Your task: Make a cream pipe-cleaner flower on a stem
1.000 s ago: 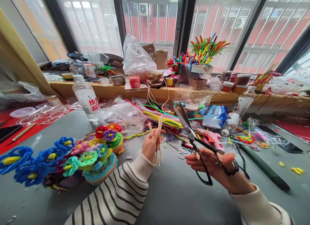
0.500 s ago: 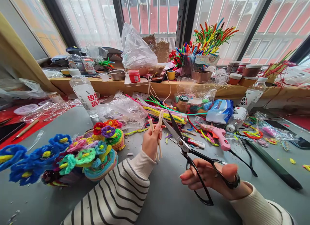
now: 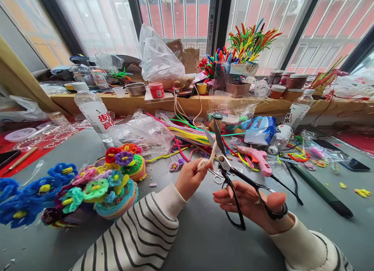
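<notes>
Flowers of fuzzy blue wire with yellow centres (image 3: 45,188) lie at the far left of the grey tabletop (image 3: 195,240), next to a round, turquoise-topped layered piece (image 3: 117,203) crowded with smaller coloured blooms. Behind them leans, in this view, a clear plastic water bottle with a white label (image 3: 95,113). From the lower left, a cream sleeve with dark stripes (image 3: 134,232) slants up and rightward to the left hand (image 3: 193,175), whose fingers are curled and pinched firmly on a pale cream fuzzy strip (image 3: 213,153). The strip juts up and slightly rightward from the fingertips, its long axis steep, its upper end at the parted blades; how far it goes between them I cannot tell. Those blades belong to large black-handled metal scissors (image 3: 224,164), raised before the person and pointing up, away and a little left, with the handle loops spread wide. The right hand (image 3: 249,201) holds them, thumb through the right loop, fingers stretched leftward by the other. Beyond, to the right, lie a pink plastic glue gun (image 3: 261,160) and a long dark-green bar (image 3: 321,190).
</notes>
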Action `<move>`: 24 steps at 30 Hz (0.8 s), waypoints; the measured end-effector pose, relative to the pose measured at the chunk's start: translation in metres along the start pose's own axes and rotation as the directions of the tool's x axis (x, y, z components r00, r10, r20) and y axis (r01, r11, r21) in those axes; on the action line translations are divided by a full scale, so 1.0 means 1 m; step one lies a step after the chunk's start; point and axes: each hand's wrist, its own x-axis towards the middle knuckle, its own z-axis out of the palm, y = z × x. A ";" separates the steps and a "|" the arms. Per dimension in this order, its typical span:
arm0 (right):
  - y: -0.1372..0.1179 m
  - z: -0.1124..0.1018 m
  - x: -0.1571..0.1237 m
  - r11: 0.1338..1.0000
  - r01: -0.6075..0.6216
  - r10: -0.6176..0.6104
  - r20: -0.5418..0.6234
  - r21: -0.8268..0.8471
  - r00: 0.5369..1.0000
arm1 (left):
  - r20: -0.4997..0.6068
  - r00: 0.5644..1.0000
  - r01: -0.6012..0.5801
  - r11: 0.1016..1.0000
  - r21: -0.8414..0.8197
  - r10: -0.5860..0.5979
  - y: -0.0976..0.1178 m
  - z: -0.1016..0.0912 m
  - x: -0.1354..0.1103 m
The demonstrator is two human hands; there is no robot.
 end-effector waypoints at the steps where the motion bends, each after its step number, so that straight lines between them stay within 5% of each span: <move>1: 0.001 0.001 0.000 1.000 0.005 -0.005 0.002 0.001 1.000 | 0.002 1.000 -0.012 1.000 0.014 0.012 0.001 0.000 0.000; 14: 0.009 0.004 0.002 0.996 0.019 -0.019 -0.002 0.083 1.000 | 0.056 0.991 -0.127 0.977 0.174 0.119 0.007 0.001 -0.002; 24: 0.015 0.000 0.002 0.991 0.086 -0.081 -0.057 0.104 0.995 | 0.038 0.997 -0.071 0.985 0.154 0.066 0.004 0.000 0.000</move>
